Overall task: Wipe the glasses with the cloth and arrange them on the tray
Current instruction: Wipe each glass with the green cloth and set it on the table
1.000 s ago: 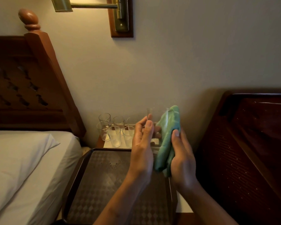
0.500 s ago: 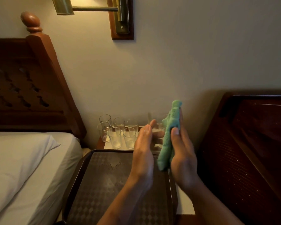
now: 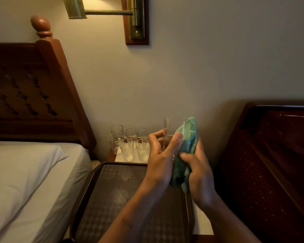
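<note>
The left hand point(image 3: 162, 155) pinches a clear glass point(image 3: 168, 129) between thumb and fingertips. It holds the glass upright, long axis close to vertical, with the rim standing above the knuckles. The right hand point(image 3: 199, 174) grips a green cloth point(image 3: 185, 151), bunched in its curled fingers with the thumb laid across it, and presses it against the right side of the glass. The lower part of the glass is hidden behind the left hand and the cloth, so I cannot tell whether the cloth reaches the base.

The step in hand looks like the wiping of this one glass. The tray point(image 3: 95, 174) lies below the hands and toward the person; it is dark and patterned, with nothing standing on it (only some pale specks near its far end). The arranging therefore seems not yet begun.

The coming move turns on one relation. The glass is already upright in the left hand, above the tray's far right part, so it should only need to go down and a little left. The left hand is the nearer to the tray's middle, while the right hand and cloth hang over its right edge.

The other glasses point(image 3: 128, 146), five or six of them, stand upright in a close cluster on the white-topped bench point(image 3: 119, 158). They are just past the tray's far edge, to the left of the held glass. A bed point(image 3: 25, 172) lies at the left. A light pinch on smooth glass could slip.
</note>
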`<state>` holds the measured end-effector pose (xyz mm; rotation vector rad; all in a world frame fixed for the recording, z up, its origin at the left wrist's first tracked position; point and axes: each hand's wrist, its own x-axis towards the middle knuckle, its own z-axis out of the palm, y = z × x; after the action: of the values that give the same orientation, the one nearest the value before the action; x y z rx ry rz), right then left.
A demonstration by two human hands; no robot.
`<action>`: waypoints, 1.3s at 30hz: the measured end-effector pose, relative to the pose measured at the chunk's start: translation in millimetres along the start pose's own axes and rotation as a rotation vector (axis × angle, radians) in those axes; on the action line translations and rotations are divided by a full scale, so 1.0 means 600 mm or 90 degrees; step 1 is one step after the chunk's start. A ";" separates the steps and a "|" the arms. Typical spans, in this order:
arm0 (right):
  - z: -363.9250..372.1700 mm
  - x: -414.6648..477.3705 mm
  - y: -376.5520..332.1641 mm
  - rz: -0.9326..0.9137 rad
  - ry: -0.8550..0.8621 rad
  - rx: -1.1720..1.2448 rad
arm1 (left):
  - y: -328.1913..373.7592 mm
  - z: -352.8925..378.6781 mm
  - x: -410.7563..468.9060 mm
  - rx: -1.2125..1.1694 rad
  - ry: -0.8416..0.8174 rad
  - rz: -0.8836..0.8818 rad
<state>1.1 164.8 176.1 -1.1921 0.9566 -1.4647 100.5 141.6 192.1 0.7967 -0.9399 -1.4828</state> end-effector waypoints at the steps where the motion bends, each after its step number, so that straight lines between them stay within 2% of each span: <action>1: -0.009 0.010 -0.004 0.005 0.028 0.007 | -0.001 -0.005 0.000 0.004 -0.020 0.011; 5: -0.045 0.049 -0.032 -0.029 0.079 -0.028 | 0.001 -0.037 0.002 0.062 -0.076 0.036; 8: -0.063 0.069 -0.043 -0.058 0.052 -0.195 | 0.013 -0.069 0.008 0.179 -0.059 0.082; 10: -0.078 0.077 -0.043 -0.040 0.001 -0.305 | 0.025 -0.089 0.015 0.239 -0.039 0.107; 13: -0.092 0.080 -0.056 0.013 -0.119 -0.304 | 0.049 -0.114 0.031 0.323 -0.025 0.130; 16: -0.100 0.079 -0.075 0.015 -0.203 -0.328 | 0.070 -0.128 0.043 0.392 -0.114 0.151; 18: -0.098 0.079 -0.079 -0.012 -0.210 -0.331 | 0.078 -0.129 0.044 0.395 -0.166 0.126; 21: -0.099 0.079 -0.074 -0.020 -0.162 -0.292 | 0.083 -0.127 0.043 0.390 -0.199 0.118; 27: -0.095 0.075 -0.063 -0.070 0.029 -0.416 | 0.077 -0.126 0.042 0.345 -0.209 0.112; 29: -0.089 0.071 -0.060 -0.090 0.058 -0.415 | 0.075 -0.126 0.042 0.338 -0.209 0.123; 32: -0.087 0.068 -0.059 -0.058 0.012 -0.362 | 0.074 -0.129 0.045 0.350 -0.228 0.145; 36: -0.111 0.063 -0.073 0.035 -0.179 -0.162 | 0.082 -0.131 0.044 0.298 -0.207 0.125; 37: -0.112 0.062 -0.076 0.019 -0.213 -0.174 | 0.084 -0.131 0.045 0.290 -0.198 0.111; 39: -0.107 0.062 -0.075 -0.038 -0.207 -0.252 | 0.083 -0.130 0.048 0.301 -0.199 0.102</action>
<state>-72.1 137.4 213.6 -1.6999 1.0155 -1.1056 188.7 102.4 202.0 0.8111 -1.5916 -1.2791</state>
